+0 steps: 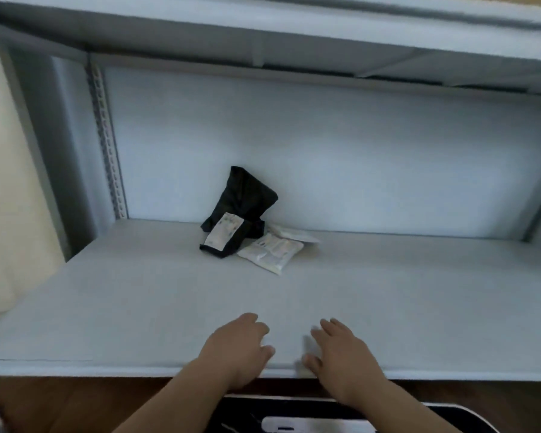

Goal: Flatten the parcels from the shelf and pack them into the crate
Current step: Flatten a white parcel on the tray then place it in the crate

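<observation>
Two empty hands at the near edge of a shelf, parcels far back.

Head view: the left hand (236, 348) and right hand (341, 354) hover side by side over the shelf (107, 307), fingers loosely spread, holding nothing. Far back near the wall, a black parcel (238, 210) leans upright; a white parcel (270, 251) lies flat touching its right side. A dark crate (469, 417) rim shows at the bottom.

Cream wall (0, 182) left; wooden floor (75, 401) below.
</observation>
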A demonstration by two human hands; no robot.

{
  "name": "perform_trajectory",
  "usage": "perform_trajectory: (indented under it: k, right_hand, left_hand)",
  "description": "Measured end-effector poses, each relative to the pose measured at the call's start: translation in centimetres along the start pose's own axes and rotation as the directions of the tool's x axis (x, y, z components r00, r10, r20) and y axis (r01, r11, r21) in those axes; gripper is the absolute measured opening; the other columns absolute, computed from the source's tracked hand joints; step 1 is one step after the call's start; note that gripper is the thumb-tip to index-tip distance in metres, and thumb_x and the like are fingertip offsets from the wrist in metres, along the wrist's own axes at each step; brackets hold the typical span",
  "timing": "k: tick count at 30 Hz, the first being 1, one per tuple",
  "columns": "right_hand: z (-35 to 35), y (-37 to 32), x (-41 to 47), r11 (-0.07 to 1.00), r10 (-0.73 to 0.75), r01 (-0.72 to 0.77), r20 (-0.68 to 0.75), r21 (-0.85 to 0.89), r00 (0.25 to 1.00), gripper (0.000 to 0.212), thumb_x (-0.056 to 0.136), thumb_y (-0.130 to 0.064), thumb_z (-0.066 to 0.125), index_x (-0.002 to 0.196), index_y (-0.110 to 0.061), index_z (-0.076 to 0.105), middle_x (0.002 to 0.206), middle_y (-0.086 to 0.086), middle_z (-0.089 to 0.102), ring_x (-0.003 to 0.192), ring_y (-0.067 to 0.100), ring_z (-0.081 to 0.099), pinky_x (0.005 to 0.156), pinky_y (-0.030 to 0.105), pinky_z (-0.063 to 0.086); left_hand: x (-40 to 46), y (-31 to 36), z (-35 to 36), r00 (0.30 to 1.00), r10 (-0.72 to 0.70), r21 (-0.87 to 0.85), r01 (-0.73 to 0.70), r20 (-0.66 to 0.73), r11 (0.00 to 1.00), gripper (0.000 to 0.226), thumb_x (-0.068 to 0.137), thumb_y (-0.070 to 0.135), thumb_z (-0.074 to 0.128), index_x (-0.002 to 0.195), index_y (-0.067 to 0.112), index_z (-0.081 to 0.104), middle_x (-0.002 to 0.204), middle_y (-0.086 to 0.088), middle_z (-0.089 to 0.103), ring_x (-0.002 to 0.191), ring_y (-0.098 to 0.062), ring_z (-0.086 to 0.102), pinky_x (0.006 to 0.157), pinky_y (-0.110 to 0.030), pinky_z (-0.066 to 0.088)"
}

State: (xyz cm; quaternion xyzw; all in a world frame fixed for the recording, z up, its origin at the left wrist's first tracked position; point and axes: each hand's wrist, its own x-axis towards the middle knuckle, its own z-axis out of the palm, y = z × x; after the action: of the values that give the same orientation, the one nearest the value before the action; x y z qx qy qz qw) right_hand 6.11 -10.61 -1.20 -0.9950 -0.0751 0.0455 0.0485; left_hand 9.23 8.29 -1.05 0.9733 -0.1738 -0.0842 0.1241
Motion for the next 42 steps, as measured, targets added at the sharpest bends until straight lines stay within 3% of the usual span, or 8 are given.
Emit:
perform_trajectory:
  k: [9, 18, 24, 28, 32, 36, 39, 42]
  right_hand:
    - [0.0, 5.4, 9.1, 0.999, -0.025, 0.023, -0.087, -0.028, 0.996, 0.045, 0.1, -0.042, 0.035, 0.137, -0.017, 0.042, 0.143, 0.001, 0.038, 0.139, 0.02, 0.028, 0.104, 0.033, 0.035]
    - [6.3, 7.0, 11.7, 0.99, -0.077, 0.014, -0.461, -0.138, 0.884, 0.037, 0.086, -0.038, 0.035, 0.066, -0.024, 0.063, 0.065, -0.007, 0.06, 0.062, 0.013, 0.063, 0.043, 0.025, 0.038]
    - [6.3, 7.2, 11.8, 0.994, -0.058, 0.015, -0.397, -0.109, 0.916, 0.042, 0.088, -0.042, 0.03, 0.071, -0.022, 0.064, 0.075, -0.005, 0.063, 0.072, 0.016, 0.066, 0.049, 0.026, 0.039]
    - [3.6, 6.8, 10.9, 0.992, 0.007, 0.002, -0.076, 0.126, 0.997, 0.062, 0.097, -0.055, 0.013, 0.114, -0.016, 0.058, 0.134, 0.0, 0.053, 0.13, 0.019, 0.045, 0.093, 0.031, 0.039]
    - [1.4, 6.7, 5.3, 0.754, 0.286, -0.196, -0.044, 0.627, 0.957, 0.053, 0.097, -0.052, 0.04, 0.138, -0.018, 0.05, 0.136, 0.002, 0.056, 0.128, 0.019, 0.048, 0.103, 0.027, 0.032]
    - [0.9, 6.3, -2.6, 0.454, 0.512, -0.258, -0.013, 0.853, 0.859, 0.055, 0.093, -0.046, 0.055, 0.138, -0.017, 0.048, 0.118, 0.0, 0.06, 0.111, 0.018, 0.053, 0.098, 0.029, 0.036]
    - [2.3, 6.9, -6.8, 0.326, 0.593, -0.341, 0.09, 0.882, 0.8, 0.058, 0.089, -0.046, 0.062, 0.134, -0.012, 0.05, 0.124, 0.004, 0.059, 0.112, 0.023, 0.056, 0.099, 0.036, 0.044]
    - [4.6, 6.2, -10.8, 0.131, 0.605, -0.429, 0.271, 0.894, 0.749, 0.066, 0.08, -0.051, 0.07, 0.13, -0.012, 0.052, 0.123, 0.01, 0.06, 0.106, 0.028, 0.061, 0.091, 0.046, 0.053]
  left_hand:
    - [11.7, -0.7, 1.0, 0.99, -0.088, 0.013, 0.089, -0.111, 0.996, 0.056, 0.096, 0.045, 0.043, 0.148, 0.036, 0.025, 0.161, -0.006, -0.01, 0.148, -0.023, 0.001, 0.115, -0.038, 0.022]
    - [22.0, -0.2, 3.5, 0.993, -0.108, 0.214, 0.116, -0.049, 0.97, 0.059, 0.098, 0.056, 0.021, 0.152, 0.032, 0.017, 0.16, -0.004, -0.013, 0.147, -0.032, -0.008, 0.118, -0.05, 0.008]
    - [21.4, -0.2, 3.6, 0.989, -0.062, 0.24, 0.093, -0.132, 0.966, 0.056, 0.102, 0.044, 0.021, 0.149, 0.014, 0.026, 0.159, -0.002, 0.015, 0.143, -0.024, 0.022, 0.112, -0.04, 0.027]
    - [16.2, 0.3, 3.1, 0.997, 0.033, 0.249, -0.013, -0.076, 0.968, 0.048, 0.102, 0.039, 0.023, 0.138, 0.014, 0.042, 0.152, 0.0, 0.031, 0.134, -0.02, 0.038, 0.105, -0.038, 0.036]
    - [8.2, 1.8, 3.2, 0.987, 0.159, 0.267, -0.146, -0.026, 0.952, 0.041, 0.103, 0.034, 0.03, 0.139, 0.018, 0.045, 0.154, 0.003, 0.029, 0.134, -0.018, 0.038, 0.105, -0.031, 0.035]
    - [-0.5, 3.2, 4.4, 0.901, 0.421, 0.398, -0.351, -0.103, 0.848, 0.029, 0.061, 0.043, 0.085, 0.087, 0.034, 0.076, 0.105, 0.016, 0.069, 0.084, 0.0, 0.067, 0.069, -0.016, 0.055]
    - [-6.1, 3.9, 6.0, 0.869, 0.481, 0.294, -0.433, -0.117, 0.852, 0.022, 0.081, 0.041, 0.059, 0.089, 0.031, 0.077, 0.103, 0.016, 0.071, 0.081, -0.003, 0.069, 0.066, -0.017, 0.056]
    - [-11.6, 5.1, 8.0, 0.894, 0.448, 0.216, -0.433, -0.023, 0.875, 0.058, 0.101, 0.041, 0.017, 0.104, 0.033, 0.074, 0.116, 0.018, 0.067, 0.097, -0.006, 0.069, 0.08, -0.02, 0.055]
